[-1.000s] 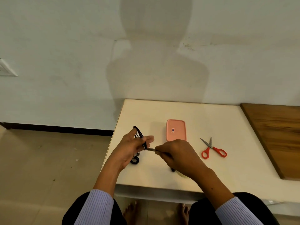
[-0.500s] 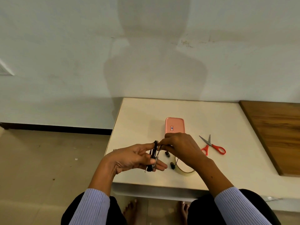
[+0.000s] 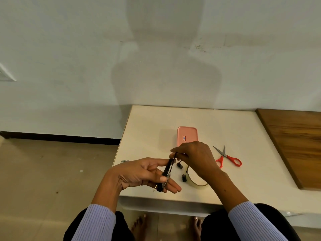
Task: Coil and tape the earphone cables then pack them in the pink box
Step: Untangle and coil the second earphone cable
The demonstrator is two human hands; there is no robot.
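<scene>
Black earphone cable coiled across my left hand, thumb pinching it so loops stay; right hand pinches the top strand. Pink box shut on table behind.

A pale, scuffed wall fills the upper half, a person's soft shadow cast at its centre. At nine o'clock a white switch plate meets the frame edge. A dark skirting board runs along the wall's foot above a beige tiled floor. A cream table stands at centre right, a brown wooden board at three o'clock
</scene>
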